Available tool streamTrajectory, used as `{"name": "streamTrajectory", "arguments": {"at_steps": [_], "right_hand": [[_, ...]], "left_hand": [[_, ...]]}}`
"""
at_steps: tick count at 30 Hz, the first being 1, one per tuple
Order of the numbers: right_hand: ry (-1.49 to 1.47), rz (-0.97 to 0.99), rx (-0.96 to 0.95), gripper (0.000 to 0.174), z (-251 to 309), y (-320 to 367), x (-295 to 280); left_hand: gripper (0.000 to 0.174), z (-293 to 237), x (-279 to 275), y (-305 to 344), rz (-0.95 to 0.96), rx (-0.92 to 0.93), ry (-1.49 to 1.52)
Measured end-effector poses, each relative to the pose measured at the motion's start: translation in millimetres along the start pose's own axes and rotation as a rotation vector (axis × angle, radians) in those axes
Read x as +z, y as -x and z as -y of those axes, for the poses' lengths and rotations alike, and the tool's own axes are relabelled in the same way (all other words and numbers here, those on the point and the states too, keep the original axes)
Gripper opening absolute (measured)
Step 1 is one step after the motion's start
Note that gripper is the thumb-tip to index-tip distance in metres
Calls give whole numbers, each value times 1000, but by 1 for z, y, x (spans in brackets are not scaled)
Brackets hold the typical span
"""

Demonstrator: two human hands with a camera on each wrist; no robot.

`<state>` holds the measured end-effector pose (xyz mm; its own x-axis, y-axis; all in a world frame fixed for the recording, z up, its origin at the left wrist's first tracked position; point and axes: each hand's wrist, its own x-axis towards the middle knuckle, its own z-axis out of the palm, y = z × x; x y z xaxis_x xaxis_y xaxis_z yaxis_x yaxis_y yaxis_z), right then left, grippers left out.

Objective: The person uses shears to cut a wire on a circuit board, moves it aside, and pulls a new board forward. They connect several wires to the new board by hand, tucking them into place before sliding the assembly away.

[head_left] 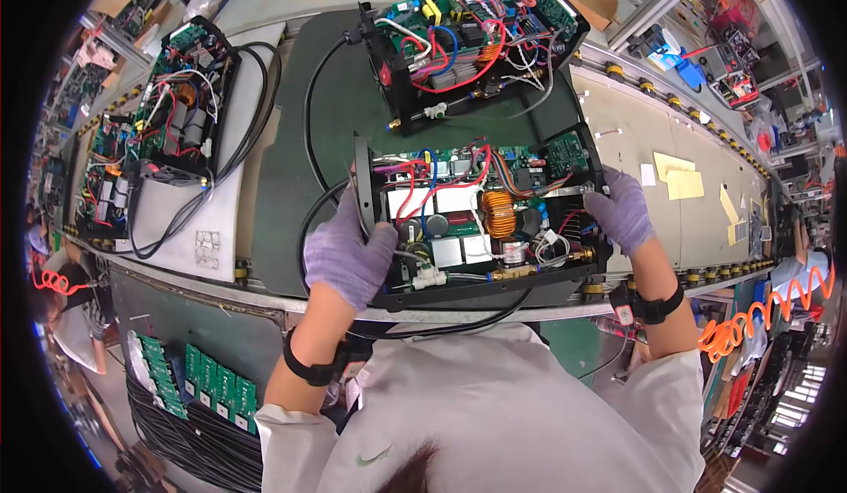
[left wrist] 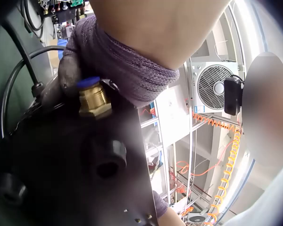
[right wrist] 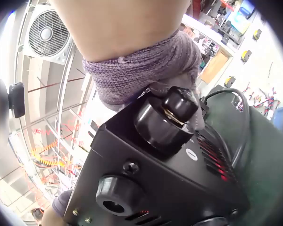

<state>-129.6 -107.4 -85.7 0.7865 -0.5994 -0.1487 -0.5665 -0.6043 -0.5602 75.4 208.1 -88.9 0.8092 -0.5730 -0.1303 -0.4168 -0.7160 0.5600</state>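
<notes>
An open black machine chassis (head_left: 459, 295) lies on the dark green mat before me, its circuit boards, wires and copper coil (head_left: 499, 214) exposed. My left hand (head_left: 348, 255), in a purple knit glove, grips its left end panel, thumb on the inner side. At the opposite end, my gloved right hand (head_left: 624, 211) holds the right end panel by its upper edge. The left wrist view shows a brass fitting with a blue collar (left wrist: 94, 99) beside the left hand. Black round sockets (right wrist: 118, 193) stand out on the panel below my right hand (right wrist: 146, 75).
Behind it stands a second open chassis (head_left: 476, 52); more open units (head_left: 176, 114) with coiled black cables sit at left. Rollers (head_left: 675, 102) line the conveyor edges. Yellow paper slips (head_left: 684, 183) lie at right. Green circuit boards (head_left: 221, 387) rest below the bench at left.
</notes>
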Motion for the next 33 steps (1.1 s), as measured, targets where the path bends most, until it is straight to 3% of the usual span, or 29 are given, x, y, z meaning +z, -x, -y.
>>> {"name": "streamTrajectory", "arguments": {"at_steps": [2, 5, 9, 10, 13, 14, 17, 18, 21, 27, 30, 33], "right_hand": [[-77, -5, 7, 51, -10, 11, 1], [76, -76, -83, 54, -6, 33, -2], [65, -26, 120, 58, 51, 63, -21], [206, -211, -81, 58, 50, 72, -16], [635, -502, -368, 58, 93, 89, -26], [622, -540, -425, 47, 100, 95, -22], [734, -192, -466, 37, 101, 102, -5], [848, -111, -395, 25, 92, 96, 9], [1190, 94, -360, 23, 74, 72, 26], [1592, 225, -486, 23, 39, 56, 51], [1579, 389, -459, 33, 50, 57, 49], [1417, 559, -226, 28, 47, 51, 51]], "left_hand": [[75, -5, 2, 15, -28, 1, -4], [80, 5, 11, 35, -94, 93, 52], [82, 18, 22, 54, -169, 255, 183], [81, 21, 25, 58, -178, 270, 185], [80, 21, 31, 63, -221, 310, 211], [80, 19, 33, 64, -237, 323, 224], [80, 19, 37, 66, -268, 351, 217], [80, 18, 39, 65, -292, 370, 208], [80, 18, 39, 68, -275, 350, 228], [75, 19, 42, 79, -280, 305, 220], [75, 18, 43, 81, -312, 337, 208], [76, 18, 42, 84, -316, 361, 198]]}}
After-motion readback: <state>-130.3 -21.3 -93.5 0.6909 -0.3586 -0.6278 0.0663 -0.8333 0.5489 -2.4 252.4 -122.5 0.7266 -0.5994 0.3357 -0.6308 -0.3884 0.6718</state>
